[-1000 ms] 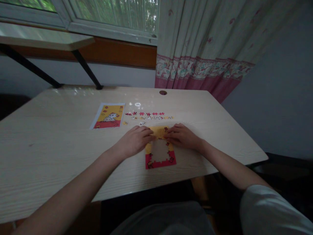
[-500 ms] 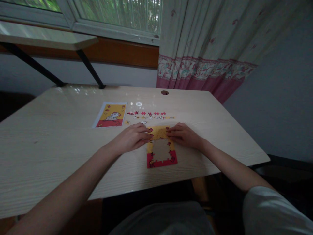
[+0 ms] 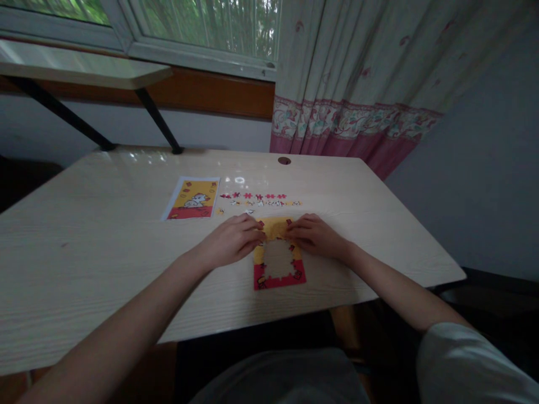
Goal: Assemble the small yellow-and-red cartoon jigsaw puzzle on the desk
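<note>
The left hand (image 3: 233, 239) lies palm down, fingers loosely bent, its tips on the upper left corner of the puzzle frame (image 3: 278, 276). The right hand (image 3: 315, 235) rests likewise on the upper right corner. Whether either pinches a piece cannot be told. The frame lies flat on the desk (image 3: 96, 241) between both hands, below the row of loose pieces (image 3: 259, 199) and the reference card (image 3: 192, 198).
</note>
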`<state>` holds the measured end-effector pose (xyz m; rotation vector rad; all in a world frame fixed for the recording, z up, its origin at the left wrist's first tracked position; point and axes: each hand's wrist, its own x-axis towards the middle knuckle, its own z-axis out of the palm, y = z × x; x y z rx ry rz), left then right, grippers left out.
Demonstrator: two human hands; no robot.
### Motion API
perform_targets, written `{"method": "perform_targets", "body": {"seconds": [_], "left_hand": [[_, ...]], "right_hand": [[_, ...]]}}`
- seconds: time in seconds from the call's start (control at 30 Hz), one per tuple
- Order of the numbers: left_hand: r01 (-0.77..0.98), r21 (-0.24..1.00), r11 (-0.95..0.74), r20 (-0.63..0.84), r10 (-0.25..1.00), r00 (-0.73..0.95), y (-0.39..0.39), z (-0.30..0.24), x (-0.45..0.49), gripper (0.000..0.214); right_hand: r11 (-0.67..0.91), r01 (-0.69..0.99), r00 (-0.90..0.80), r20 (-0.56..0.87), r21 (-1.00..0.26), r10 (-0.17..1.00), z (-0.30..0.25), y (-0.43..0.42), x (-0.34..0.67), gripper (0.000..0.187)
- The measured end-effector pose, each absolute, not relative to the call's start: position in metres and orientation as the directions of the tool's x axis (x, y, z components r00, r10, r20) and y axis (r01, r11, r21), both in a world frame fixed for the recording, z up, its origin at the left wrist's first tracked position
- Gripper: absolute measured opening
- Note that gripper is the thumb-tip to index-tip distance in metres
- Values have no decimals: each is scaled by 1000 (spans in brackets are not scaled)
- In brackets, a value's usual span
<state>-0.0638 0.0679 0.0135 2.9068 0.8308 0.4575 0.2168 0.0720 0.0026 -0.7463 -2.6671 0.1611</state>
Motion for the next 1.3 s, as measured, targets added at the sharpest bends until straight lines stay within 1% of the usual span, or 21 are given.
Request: {"method": "perform_targets", "body": {"seconds": [0.17, 0.3, 0.47, 0.53, 0.63, 0.7, 0.87, 1.0, 1.1, 1.2, 1.3], "left_hand": [[525, 127, -842, 216, 540, 814, 63, 13, -58, 35], [546, 136, -827, 196, 563, 803, 61, 12, -55, 35], [519, 181, -835, 241, 549, 800, 64, 14, -59, 32], [507, 199, -839, 256, 544, 799, 65, 16, -61, 31], [502, 209, -839, 267, 543, 796, 66, 16, -62, 29], [503, 207, -839, 271, 544, 794, 66, 17, -62, 29], [497, 204, -843, 278, 537, 796, 66, 17, -62, 30], [488, 204, -848, 285, 529, 800, 67, 17, -63, 31], [490, 205, -847, 282, 531, 799, 67, 17, -63, 31], [490, 213, -845, 282, 533, 798, 67, 18, -63, 30], [486, 223, -845, 280, 533, 798, 66, 18, -62, 30]], "right_hand": [[859, 482, -798, 319, -171, 511, 4, 69, 211, 26], [854, 487, -797, 306, -183, 521, 5, 68, 209, 26], [829, 528, -769, 311, -186, 559, 5, 67, 205, 24], [813, 560, -750, 319, -158, 579, 6, 68, 203, 25], [801, 593, -750, 305, -85, 588, 9, 70, 198, 28], [809, 587, -771, 281, -38, 572, 12, 73, 194, 27], [828, 559, -816, 202, 42, 541, 21, 79, 182, 19], [844, 520, -852, 149, 134, 501, 25, 78, 175, 21], [860, 474, -880, 143, 187, 454, 23, 77, 172, 25], [872, 452, -889, 178, 189, 422, 20, 77, 173, 26], [869, 471, -874, 212, 152, 437, 18, 77, 177, 24]]}}
